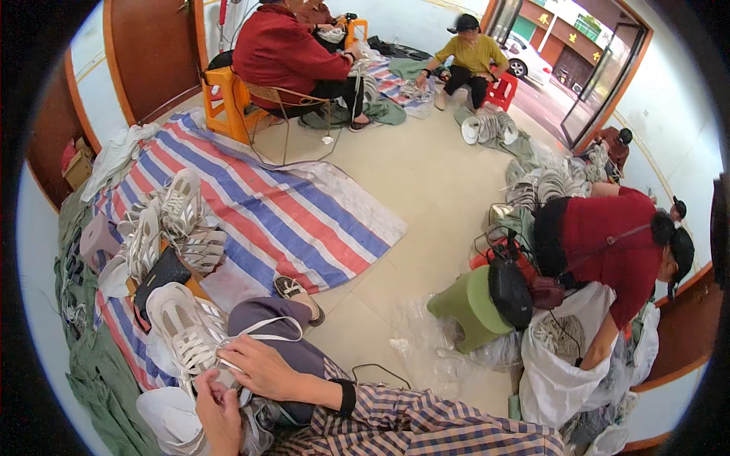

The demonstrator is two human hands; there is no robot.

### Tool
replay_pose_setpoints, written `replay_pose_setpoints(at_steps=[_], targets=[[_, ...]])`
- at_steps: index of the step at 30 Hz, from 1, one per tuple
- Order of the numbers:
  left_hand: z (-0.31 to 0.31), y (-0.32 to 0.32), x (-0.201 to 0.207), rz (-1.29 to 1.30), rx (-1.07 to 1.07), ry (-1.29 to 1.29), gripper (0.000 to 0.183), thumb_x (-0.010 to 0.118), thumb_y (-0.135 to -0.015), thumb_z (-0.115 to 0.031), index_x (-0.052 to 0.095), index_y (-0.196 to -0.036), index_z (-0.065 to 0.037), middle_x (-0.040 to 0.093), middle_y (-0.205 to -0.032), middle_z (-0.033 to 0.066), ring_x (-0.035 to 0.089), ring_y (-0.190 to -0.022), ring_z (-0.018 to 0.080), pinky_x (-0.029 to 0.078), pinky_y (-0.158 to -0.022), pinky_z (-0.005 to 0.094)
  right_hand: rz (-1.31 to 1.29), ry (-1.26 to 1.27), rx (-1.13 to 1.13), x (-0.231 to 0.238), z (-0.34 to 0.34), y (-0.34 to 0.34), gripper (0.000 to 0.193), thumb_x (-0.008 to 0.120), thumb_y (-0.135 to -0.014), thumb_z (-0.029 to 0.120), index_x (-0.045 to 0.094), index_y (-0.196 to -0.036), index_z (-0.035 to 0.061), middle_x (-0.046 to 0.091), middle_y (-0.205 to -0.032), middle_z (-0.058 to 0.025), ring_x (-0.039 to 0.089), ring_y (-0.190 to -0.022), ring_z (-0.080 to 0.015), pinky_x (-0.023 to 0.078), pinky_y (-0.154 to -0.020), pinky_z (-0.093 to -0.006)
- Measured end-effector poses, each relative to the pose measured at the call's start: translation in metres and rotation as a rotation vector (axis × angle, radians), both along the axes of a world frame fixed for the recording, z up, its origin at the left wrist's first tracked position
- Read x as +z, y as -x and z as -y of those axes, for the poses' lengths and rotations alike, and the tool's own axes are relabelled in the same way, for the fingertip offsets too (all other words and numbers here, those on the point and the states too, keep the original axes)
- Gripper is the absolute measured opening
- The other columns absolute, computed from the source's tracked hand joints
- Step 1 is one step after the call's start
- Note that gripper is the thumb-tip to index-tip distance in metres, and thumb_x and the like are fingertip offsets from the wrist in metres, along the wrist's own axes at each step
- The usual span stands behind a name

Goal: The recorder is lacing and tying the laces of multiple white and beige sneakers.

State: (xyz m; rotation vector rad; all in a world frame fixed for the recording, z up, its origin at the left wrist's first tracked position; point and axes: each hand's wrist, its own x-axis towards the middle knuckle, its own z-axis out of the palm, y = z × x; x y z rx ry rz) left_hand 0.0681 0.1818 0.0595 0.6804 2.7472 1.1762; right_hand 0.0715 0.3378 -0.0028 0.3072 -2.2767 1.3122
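A white and beige sneaker (pixel 182 325) lies at the lower left, its toe pointing away from me and its front laces crossed. My right hand (pixel 262 368) is closed at the sneaker's upper lace holes, pinching a white shoelace (pixel 266 328). Part of that lace loops over my dark-trousered knee. Just below, my left hand (pixel 219 414) is at the sneaker's ankle end with thumb and fingers drawn together. What it pinches, if anything, is too small to make out. Another white shoe (pixel 167 414) lies beside my left hand.
Several sneakers (pixel 179 209) are heaped beyond, near a black bag (pixel 162 281), on a striped tarp (pixel 258 220). At right stand a green stool (pixel 468 308) and a white sack (pixel 555 387), with a person (pixel 608 235) reaching in. Other people sit farther back.
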Motion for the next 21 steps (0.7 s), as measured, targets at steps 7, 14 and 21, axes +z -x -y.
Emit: replay_pose_setpoints(at_steps=[7, 14, 21], targets=[[-0.003, 0.009, -0.007, 0.088, 0.152, -0.052, 0.035, 0.053, -0.081, -0.003, 0.051, -0.116, -0.001, 0.046, -0.075, 0.0054, 0.046, -0.067, 0.015, 0.039, -0.062, 0.0287, 0.084, -0.029, 0.002, -0.016, 0.005, -0.001, 0.04, 0.062, -0.079, 0.013, 0.059, -0.118, 0.0038, 0.059, -0.114, -0.018, 0.055, -0.11, -0.0356, 0.042, -0.098, -0.044], [-0.013, 0.02, -0.011, 0.129, 0.159, -0.201, 0.035, 0.057, -0.083, -0.003, 0.053, -0.118, -0.006, 0.051, -0.071, 0.0048, 0.05, -0.062, 0.0131, 0.043, -0.058, 0.0286, 0.011, -0.026, 0.003, 0.008, -0.015, 0.008, 0.036, 0.062, -0.075, 0.004, 0.058, -0.11, -0.0002, 0.057, -0.102, -0.0136, 0.055, -0.093, -0.0321, 0.048, -0.079, -0.0398], [-0.009, 0.018, -0.005, 0.155, 0.155, -0.074, 0.033, 0.058, -0.083, -0.005, 0.054, -0.116, -0.007, 0.054, -0.069, 0.0057, 0.055, -0.059, 0.0167, 0.043, -0.055, 0.0297, 0.079, -0.001, 0.042, 0.007, -0.007, 0.006, 0.038, 0.065, -0.075, 0.004, 0.058, -0.113, 0.0001, 0.057, -0.103, -0.0132, 0.056, -0.094, -0.031, 0.048, -0.079, -0.0381]])
